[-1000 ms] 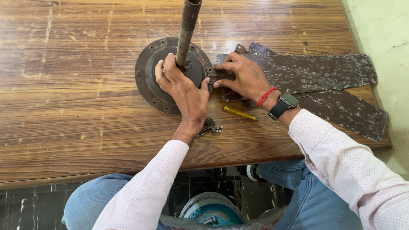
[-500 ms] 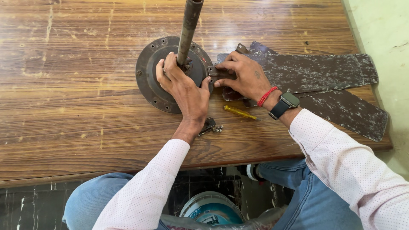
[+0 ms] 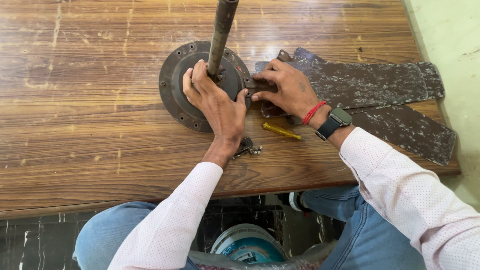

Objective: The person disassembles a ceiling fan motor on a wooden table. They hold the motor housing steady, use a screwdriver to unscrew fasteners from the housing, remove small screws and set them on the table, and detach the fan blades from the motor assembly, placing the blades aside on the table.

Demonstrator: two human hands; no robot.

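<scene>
Round ceiling-fan motor housing (image 3: 185,95) sits mid-table on the wooden table (image 3: 75,140), barely moved since a second ago, left hand (image 3: 215,102) still clamped over it by the downrod (image 3: 221,35), right hand (image 3: 285,87) pinching the fan blade's (image 3: 360,82) bracket against its rim, screwdriver (image 3: 282,132) idle alongside.

Both your arms are covered by long pale pink sleeves (image 3: 400,185) with a fine dotted print, cuffs ending at the wrists. On your right wrist sits a smartwatch (image 3: 336,120) with a dark band and a grey rectangular case, and just beside it a thin red thread bracelet (image 3: 314,112). Your legs are in blue jeans (image 3: 100,235).
</scene>
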